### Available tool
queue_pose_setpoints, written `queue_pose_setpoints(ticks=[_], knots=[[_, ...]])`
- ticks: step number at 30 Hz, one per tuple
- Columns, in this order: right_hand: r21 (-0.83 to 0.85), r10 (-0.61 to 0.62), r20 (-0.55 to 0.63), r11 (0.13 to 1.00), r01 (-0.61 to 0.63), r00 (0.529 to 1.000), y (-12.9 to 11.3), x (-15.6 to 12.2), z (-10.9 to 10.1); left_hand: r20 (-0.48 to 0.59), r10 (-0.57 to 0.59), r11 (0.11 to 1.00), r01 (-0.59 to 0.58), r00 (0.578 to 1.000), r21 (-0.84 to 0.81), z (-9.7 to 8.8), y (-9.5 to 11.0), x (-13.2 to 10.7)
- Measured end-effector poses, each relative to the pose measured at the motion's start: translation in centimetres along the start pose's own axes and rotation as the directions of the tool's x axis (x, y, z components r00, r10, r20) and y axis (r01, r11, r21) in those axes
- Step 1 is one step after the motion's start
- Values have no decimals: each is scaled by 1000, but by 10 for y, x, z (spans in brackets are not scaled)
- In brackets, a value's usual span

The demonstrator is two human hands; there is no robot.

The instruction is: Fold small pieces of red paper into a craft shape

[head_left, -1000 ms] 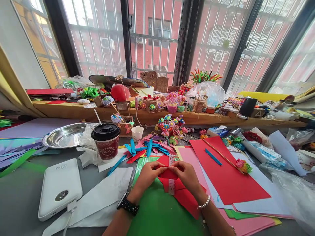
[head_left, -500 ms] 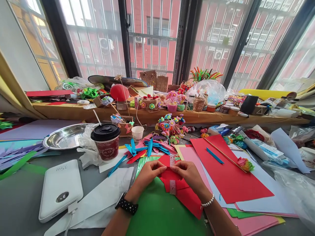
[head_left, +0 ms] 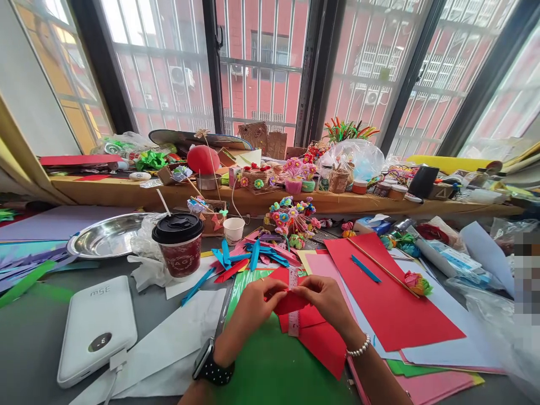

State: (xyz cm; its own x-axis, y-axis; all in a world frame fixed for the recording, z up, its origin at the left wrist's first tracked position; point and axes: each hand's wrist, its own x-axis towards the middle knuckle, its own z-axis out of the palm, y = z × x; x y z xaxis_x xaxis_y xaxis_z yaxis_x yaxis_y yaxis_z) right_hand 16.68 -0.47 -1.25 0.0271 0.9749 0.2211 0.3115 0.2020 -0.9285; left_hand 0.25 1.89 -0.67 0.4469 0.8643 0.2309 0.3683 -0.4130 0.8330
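Between my two hands is a small piece of red paper (head_left: 292, 304), pinched along its top edge. My left hand (head_left: 258, 299) grips it with thumb and fingertips from the left. My right hand (head_left: 319, 295) pinches it from the right, close to the left fingertips. Beneath the piece, a pale patterned ruler (head_left: 293, 324) lies upright over more red paper (head_left: 327, 346); the held piece covers its middle. These rest on a green sheet (head_left: 270, 371). Just beyond the hands lies a pile of blue and pink paper strips (head_left: 270, 252).
A lidded drink cup (head_left: 178, 247), a steel plate (head_left: 110, 236) and a white power bank (head_left: 99, 332) with a cable stand on the left. At right, a large red sheet (head_left: 405, 304) bears a stick with a paper flower (head_left: 417, 282). Crafts fill the back ledge (head_left: 261, 198).
The fingertips of both hands have come closer together on the red paper, its edge now bent up between them. The left wrist has turned slightly. The view has shifted a little.
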Motion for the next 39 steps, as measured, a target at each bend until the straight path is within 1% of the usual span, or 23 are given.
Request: queue_pose_setpoints(ticks=[3, 5, 10, 11, 13, 15, 17, 18, 20, 22, 24, 26, 28, 31, 33, 36, 39], knots=[[-3, -22, 30, 1000, 22, 999, -2, -1, 1, 20, 25, 996, -26, 999, 86, 1, 0, -2], [5, -17, 46, 1000, 17, 999, -2, -1, 2, 18, 18, 996, -20, 1000, 92, 0, 0, -2], [9, -6, 64, 1000, 5, 998, -1, -1, 2, 46, -59, 998, 58, 997, 13, -3, 1, 0], [6, -14, 50, 1000, 14, 999, -1, -1, 2, 53, -74, 997, 75, 996, -6, -3, 1, 1], [17, -33, -6, 999, 33, 999, -3, 0, 1, 30, -99, 994, 100, 995, -40, -3, 1, 1], [55, -40, -71, 998, 44, 997, -6, 0, -1, -27, -136, 986, 133, 990, -104, -3, 0, 2], [90, -26, -100, 995, 35, 995, -9, 0, -1, -80, -200, 959, 178, 976, -220, -3, 1, 3], [99, -17, -89, 995, 26, 996, -10, 0, -1, -98, -230, 937, 193, 968, -291, -3, 1, 3], [100, -8, -23, 995, 11, 1000, -12, -1, 2, -121, -272, 889, 201, 955, -412, -2, 2, 3], [103, -9, 63, 995, 3, 998, -13, -3, 6, -135, -295, 846, 193, 946, -496, -1, 3, 3], [122, -8, 104, 993, -4, 995, -12, -4, 10, -136, -323, 806, 197, 937, -558, 1, 4, 3], [140, -5, 85, 990, -7, 996, -10, -4, 12, -119, -352, 771, 216, 928, -599, 2, 4, 2], [144, 2, 60, 990, -11, 998, -8, -3, 12, -74, -376, 739, 251, 924, -626, 3, 4, 2], [106, 3, 68, 994, -10, 998, -5, -2, 11, 26, -384, 695, 308, 923, -649, 4, 3, 3], [62, -15, 73, 998, 11, 997, -4, -3, 10, 67, -379, 678, 326, 923, -659, 4, 3, 3], [9, -38, 20, 999, 38, 999, -5, -4, 12, 73, -375, 657, 321, 924, -683, 5, 3, 3], [26, -41, -58, 999, 43, 997, -7, -5, 15, 47, -401, 630, 312, 915, -711, 8, 4, 3]])
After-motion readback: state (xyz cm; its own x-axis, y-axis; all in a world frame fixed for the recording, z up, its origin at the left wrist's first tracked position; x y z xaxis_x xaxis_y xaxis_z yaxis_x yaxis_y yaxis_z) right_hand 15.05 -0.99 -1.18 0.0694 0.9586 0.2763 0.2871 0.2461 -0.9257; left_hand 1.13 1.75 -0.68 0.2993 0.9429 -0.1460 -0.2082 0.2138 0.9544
